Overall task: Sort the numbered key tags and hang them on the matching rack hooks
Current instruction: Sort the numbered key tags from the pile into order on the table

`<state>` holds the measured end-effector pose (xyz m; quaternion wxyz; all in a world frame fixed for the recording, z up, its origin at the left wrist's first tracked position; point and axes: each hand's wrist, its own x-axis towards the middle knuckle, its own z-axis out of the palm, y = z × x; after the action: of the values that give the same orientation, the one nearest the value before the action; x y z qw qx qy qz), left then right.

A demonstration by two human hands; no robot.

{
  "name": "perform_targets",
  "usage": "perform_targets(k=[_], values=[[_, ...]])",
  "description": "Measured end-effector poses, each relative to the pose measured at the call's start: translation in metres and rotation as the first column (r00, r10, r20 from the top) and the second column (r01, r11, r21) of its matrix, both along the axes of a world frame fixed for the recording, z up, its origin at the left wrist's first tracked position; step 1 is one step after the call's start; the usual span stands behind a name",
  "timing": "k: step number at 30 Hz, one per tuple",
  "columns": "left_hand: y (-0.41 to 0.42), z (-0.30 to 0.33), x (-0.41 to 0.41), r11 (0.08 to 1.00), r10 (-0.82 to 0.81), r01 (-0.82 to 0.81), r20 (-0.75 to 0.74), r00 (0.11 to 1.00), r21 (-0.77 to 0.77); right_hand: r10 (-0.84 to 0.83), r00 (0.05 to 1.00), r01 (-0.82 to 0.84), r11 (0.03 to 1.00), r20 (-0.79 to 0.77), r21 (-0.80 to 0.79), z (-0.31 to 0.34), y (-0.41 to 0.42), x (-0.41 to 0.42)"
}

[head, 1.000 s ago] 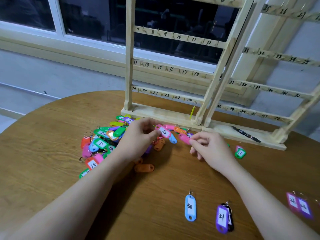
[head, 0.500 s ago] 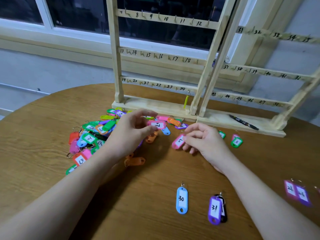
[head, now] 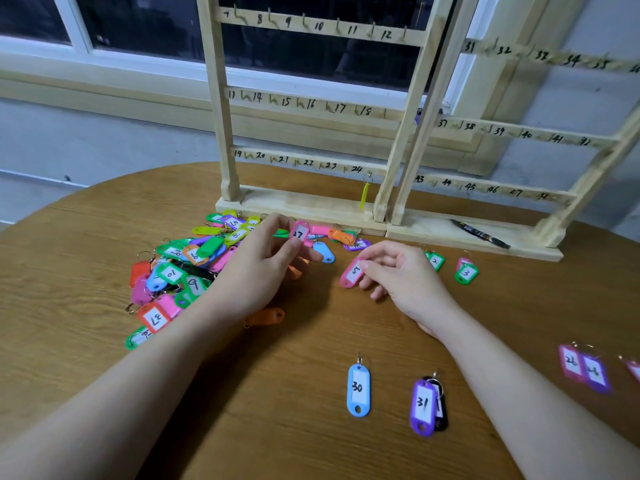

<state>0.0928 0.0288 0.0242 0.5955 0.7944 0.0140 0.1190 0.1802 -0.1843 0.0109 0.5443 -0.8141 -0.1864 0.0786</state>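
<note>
Two tags in hand — our left hand (head: 263, 268) pinches the 27 tag (head: 300, 233), right hand (head: 398, 275) the 5 tag (head: 352, 273); we should read both numbers before reaching for the rack (head: 398, 133).

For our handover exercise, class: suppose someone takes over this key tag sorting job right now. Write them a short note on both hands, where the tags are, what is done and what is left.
Left hand: pinching a pink tag marked 27 above the pile.
Right hand: holding a pink tag marked 5 just over the table.
Unsorted pile lies left of centre, before the rack.
Set aside: blue 30, purple 31 over a black tag, green 3, two tags reading 26 at the right edge.
Done: one yellow tag hangs by hook 24.
Left: nearly all hooks in view are bare; sort and hang the rest.
</note>
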Motion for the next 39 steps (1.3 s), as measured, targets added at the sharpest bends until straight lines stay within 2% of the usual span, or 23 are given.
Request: perform_targets(k=[4,7,11,17,23,30,33,39], values=[[-0.002,-0.002,0.002,1.0,0.01,-0.01,0.001,1.0,0.013,0.002,1.0,-0.002,1.0,-0.006,0.014,0.004,0.0,-0.003],[-0.002,-0.003,0.0,0.981,0.058,-0.067,0.055,0.997,0.18,0.012,0.998,-0.008,0.997,-0.054,0.077,0.015,-0.005,-0.01],[-0.014,0.005,0.001,0.97,0.071,-0.085,0.07,0.995,0.226,0.057,0.998,-0.056,0.998,-0.025,0.036,0.033,-0.031,-0.008],[-0.054,0.029,0.012,0.969,-0.094,0.072,0.081,0.992,0.236,-0.03,0.999,0.035,0.989,0.036,-0.145,0.055,-0.121,0.016],[-0.102,0.033,0.035,0.947,-0.179,0.168,0.019,0.984,0.273,-0.141,0.989,0.145,0.921,0.037,-0.361,0.048,-0.193,0.054],[-0.156,0.027,0.055,0.917,-0.281,0.297,-0.097,0.955,0.268,-0.123,0.988,0.154,0.861,0.096,-0.485,0.042,-0.22,0.091],[-0.18,0.024,0.061,0.872,-0.354,0.393,-0.178,0.918,0.292,-0.082,0.991,0.125,0.839,0.105,-0.529,0.033,-0.224,0.101],[-0.226,0.023,0.058,0.8,-0.465,0.53,-0.269,0.844,0.28,-0.052,0.986,0.127,0.859,0.162,-0.497,0.026,-0.223,0.105]])
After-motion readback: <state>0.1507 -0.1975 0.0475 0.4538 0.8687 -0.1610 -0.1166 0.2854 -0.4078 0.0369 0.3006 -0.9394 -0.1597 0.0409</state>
